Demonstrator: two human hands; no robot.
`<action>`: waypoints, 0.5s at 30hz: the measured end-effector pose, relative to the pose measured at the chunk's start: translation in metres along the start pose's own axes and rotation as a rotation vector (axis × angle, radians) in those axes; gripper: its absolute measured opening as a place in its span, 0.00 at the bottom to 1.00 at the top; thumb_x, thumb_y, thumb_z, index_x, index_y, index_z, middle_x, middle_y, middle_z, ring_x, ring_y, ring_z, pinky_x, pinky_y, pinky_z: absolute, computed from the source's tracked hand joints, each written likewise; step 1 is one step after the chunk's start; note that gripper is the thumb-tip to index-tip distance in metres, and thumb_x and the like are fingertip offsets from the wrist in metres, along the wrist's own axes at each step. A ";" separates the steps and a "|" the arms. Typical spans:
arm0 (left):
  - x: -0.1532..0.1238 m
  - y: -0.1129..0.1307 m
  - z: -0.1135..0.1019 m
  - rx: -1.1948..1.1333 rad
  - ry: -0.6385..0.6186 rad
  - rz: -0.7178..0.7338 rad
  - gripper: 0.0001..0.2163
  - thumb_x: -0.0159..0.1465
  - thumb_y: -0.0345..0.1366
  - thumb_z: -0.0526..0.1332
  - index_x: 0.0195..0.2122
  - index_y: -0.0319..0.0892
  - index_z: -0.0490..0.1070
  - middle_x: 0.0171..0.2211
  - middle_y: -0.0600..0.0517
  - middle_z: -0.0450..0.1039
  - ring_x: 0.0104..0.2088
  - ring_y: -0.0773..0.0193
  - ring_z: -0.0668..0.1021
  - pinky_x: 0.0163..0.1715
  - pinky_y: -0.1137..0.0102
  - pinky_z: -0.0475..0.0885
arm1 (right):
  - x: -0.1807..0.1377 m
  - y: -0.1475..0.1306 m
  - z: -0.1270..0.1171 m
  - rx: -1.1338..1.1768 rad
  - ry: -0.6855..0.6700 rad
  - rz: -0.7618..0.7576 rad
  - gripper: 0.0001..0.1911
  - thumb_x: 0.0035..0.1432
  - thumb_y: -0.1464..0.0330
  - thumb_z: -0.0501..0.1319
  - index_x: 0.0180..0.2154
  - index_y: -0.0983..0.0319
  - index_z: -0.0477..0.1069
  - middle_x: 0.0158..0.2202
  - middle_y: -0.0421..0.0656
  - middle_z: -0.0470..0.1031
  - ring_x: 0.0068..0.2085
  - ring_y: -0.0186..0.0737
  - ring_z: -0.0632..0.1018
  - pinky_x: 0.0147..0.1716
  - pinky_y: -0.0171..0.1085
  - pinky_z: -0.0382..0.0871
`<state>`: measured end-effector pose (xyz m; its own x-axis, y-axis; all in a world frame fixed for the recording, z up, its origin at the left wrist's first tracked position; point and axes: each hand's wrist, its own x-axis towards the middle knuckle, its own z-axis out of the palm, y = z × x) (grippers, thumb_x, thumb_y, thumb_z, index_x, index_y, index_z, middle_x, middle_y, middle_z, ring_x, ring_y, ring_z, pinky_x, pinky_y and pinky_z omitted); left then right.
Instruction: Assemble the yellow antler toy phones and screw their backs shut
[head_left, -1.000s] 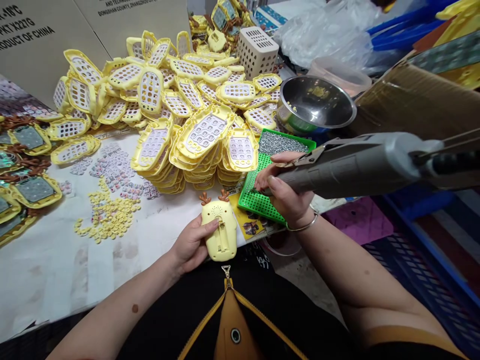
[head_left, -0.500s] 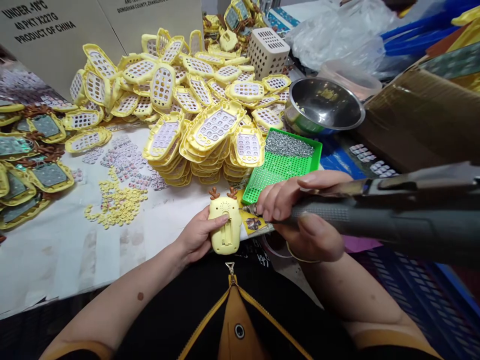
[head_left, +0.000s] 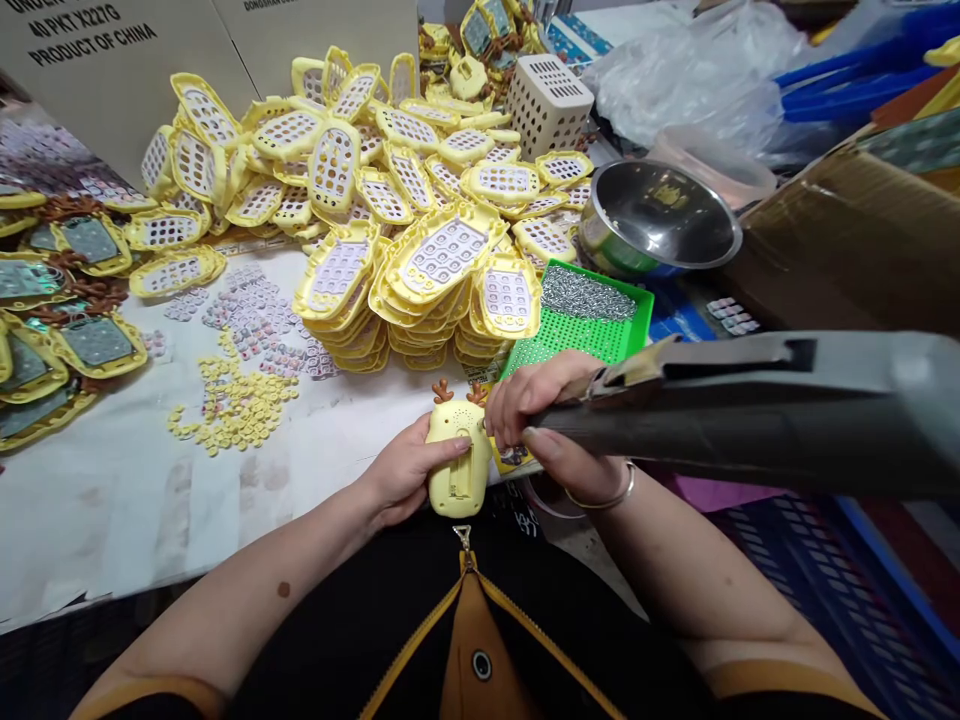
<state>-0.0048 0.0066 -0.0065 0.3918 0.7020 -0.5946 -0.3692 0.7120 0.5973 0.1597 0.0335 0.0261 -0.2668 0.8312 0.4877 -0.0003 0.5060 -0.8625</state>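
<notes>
My left hand (head_left: 409, 470) is closed round a yellow toy phone (head_left: 459, 490) with brown antlers, its thumb lying across the back. The toy's back faces me, showing an uncovered battery slot and small speaker holes. In my right hand (head_left: 555, 410) is a dark electric screwdriver (head_left: 720, 415), held nearly level with its body running off to the right. Its tip is at the toy's upper right corner, partly hidden by my fingers. Behind the toy stand stacks of yellow shell halves (head_left: 442, 270) with button grids. A green tray (head_left: 577, 330) of small metal screws (head_left: 585, 292) lies just beyond my right hand.
A steel bowl (head_left: 660, 220) and a cream perforated box (head_left: 547, 100) stand behind the tray. Loose yellow buttons (head_left: 232, 400) and pale printed buttons (head_left: 262, 315) lie at left. Shells with circuit boards (head_left: 94, 345) are piled far left. A cardboard box (head_left: 847, 240) borders the right.
My right hand and the screwdriver have moved left, bringing the tip from beside the toy to its upper right corner. The toy sits slightly lower and further right in view.
</notes>
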 end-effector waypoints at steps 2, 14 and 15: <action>0.001 0.000 -0.001 0.009 -0.003 0.007 0.25 0.49 0.35 0.74 0.47 0.40 0.70 0.41 0.46 0.78 0.40 0.56 0.78 0.44 0.63 0.70 | 0.004 0.000 0.002 0.145 -0.036 -0.051 0.10 0.60 0.58 0.58 0.34 0.53 0.59 0.20 0.33 0.64 0.19 0.36 0.68 0.20 0.40 0.67; 0.001 -0.001 -0.002 0.075 -0.030 0.009 0.23 0.53 0.34 0.71 0.49 0.38 0.68 0.40 0.45 0.77 0.37 0.60 0.78 0.39 0.65 0.72 | -0.007 -0.009 -0.001 0.438 0.014 -0.143 0.08 0.55 0.70 0.63 0.39 0.57 0.69 0.22 0.35 0.68 0.20 0.34 0.70 0.20 0.37 0.67; 0.000 -0.001 0.000 0.059 -0.030 0.013 0.23 0.53 0.34 0.70 0.49 0.37 0.68 0.40 0.45 0.77 0.37 0.59 0.78 0.40 0.65 0.72 | -0.005 -0.012 -0.003 0.435 0.044 -0.167 0.10 0.56 0.69 0.63 0.41 0.57 0.70 0.22 0.35 0.68 0.20 0.35 0.70 0.20 0.37 0.68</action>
<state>-0.0046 0.0062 -0.0077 0.4125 0.7100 -0.5707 -0.3241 0.6999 0.6365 0.1641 0.0244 0.0344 -0.1881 0.7604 0.6216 -0.4466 0.4975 -0.7437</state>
